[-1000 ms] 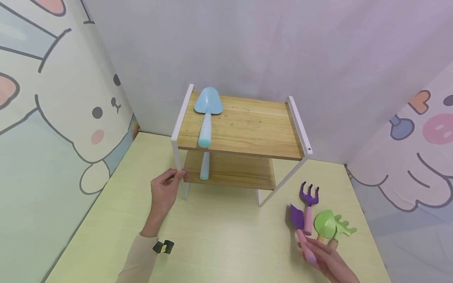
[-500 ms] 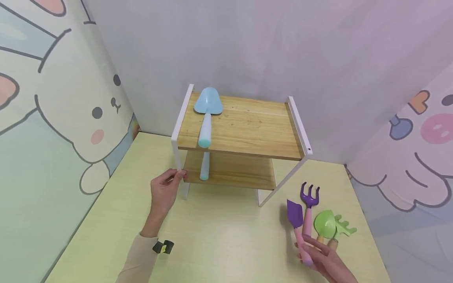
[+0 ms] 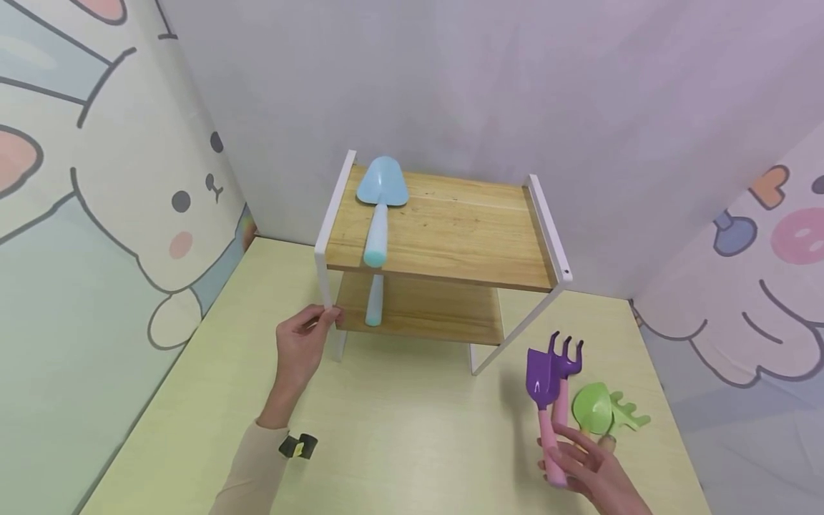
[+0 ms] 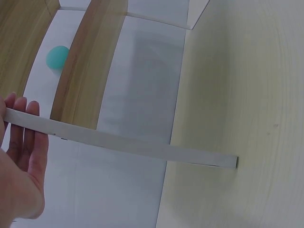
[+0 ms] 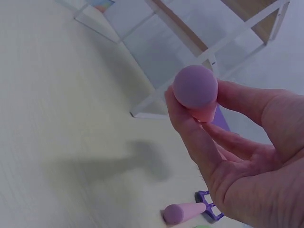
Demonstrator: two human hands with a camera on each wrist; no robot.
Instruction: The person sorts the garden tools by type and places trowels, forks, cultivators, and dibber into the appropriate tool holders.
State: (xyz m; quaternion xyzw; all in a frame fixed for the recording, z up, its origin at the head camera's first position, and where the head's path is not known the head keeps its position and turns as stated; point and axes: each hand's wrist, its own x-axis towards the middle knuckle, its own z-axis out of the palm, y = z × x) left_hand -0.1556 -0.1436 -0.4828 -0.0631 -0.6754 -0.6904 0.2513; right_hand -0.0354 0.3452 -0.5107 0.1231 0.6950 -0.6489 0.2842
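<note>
As the table [image 3: 399,429] spreads below, the rack [image 3: 444,243] stands ahead, its left post [image 3: 325,286] pinched by the left hand [image 3: 299,347]. Beyond that hand, a blue shovel [image 3: 379,214] already lies on the top shelf [image 3: 483,225] and a blue handle [image 3: 375,300] shows on the lower shelf [image 3: 444,311]. Well apart, the right hand [image 3: 595,468] grips a purple shovel [image 3: 544,415], lifted but not shelved. Just past it, a purple fork [image 3: 565,368], green shovel [image 3: 593,408] and green rake [image 3: 626,413] are left on the table.

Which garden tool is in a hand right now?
The pink-handled purple shovel: the right hand grips it, while the purple fork and green tools lie on the table, the blue tools on the rack.
</note>
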